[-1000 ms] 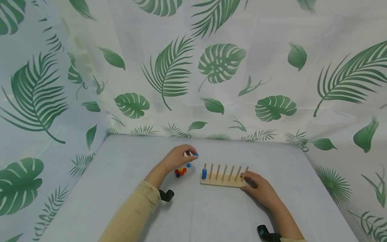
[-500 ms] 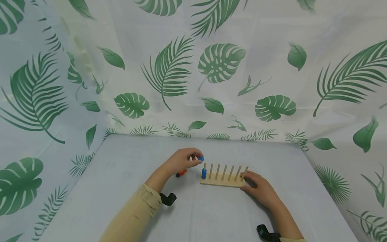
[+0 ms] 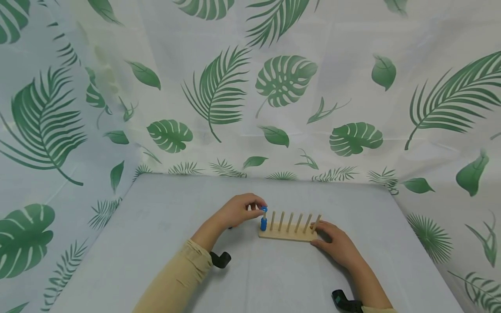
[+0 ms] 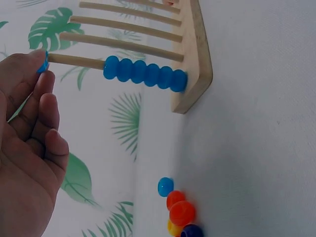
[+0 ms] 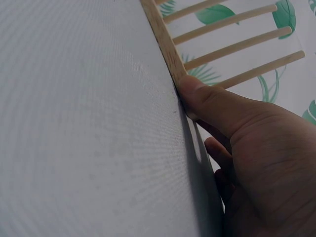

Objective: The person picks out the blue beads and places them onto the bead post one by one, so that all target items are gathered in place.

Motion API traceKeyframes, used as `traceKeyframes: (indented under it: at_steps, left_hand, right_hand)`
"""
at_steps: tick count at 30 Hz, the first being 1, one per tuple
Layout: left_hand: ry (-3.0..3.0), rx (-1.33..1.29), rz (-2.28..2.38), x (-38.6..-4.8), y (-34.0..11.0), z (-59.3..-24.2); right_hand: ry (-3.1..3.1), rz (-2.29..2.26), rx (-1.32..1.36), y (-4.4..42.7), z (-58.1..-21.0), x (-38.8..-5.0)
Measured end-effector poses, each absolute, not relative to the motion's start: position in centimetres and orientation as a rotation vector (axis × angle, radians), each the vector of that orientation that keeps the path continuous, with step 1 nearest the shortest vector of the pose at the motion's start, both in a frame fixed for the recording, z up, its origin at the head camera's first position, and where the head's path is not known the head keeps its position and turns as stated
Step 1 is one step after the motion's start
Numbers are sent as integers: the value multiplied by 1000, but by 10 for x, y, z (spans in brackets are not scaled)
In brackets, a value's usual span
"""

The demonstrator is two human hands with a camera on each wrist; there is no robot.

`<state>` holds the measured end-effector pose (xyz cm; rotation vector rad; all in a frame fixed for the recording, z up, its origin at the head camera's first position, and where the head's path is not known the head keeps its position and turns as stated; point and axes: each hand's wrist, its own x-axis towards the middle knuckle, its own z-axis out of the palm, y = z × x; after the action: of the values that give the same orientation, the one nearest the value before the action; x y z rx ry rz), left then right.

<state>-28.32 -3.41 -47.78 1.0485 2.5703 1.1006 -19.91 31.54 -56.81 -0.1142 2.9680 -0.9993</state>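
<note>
My left hand [image 3: 242, 209] pinches a blue bead [image 4: 43, 63] between thumb and forefinger. The bead is at the tip of the leftmost peg [image 4: 76, 61] of a wooden peg board [image 3: 287, 234]; whether the peg has entered its hole is hard to tell. Several blue beads [image 4: 145, 74] are stacked at the bottom of that same peg, and the other pegs in view are bare. At the board's right end my right hand [image 3: 336, 244] grips the base, its thumb [image 5: 190, 86] pressed on the near edge.
Several loose beads lie on the white-covered table [image 3: 250, 274] left of the board, mostly behind my left hand in the head view: a light blue bead [image 4: 166, 186], orange-red beads [image 4: 182, 213], yellow and dark blue ones. A leaf-print curtain [image 3: 235, 95] stands behind.
My left hand has carried the blue bead right and slightly down, from beside the board to the top of the leftmost peg. My right hand has stayed on the board's end.
</note>
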Motion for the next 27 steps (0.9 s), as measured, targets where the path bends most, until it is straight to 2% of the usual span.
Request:
traceKeyframes:
  at_steps: [14,27]
  left_hand:
    - [2552,1087,1111,-285,-31,-490]
    - [2506,986,1173,-285,-30,-508]
  right_hand:
    - [2962,-1006,-104,314,-567,-199]
    - [2966,-1013,-113,314,-567,-199]
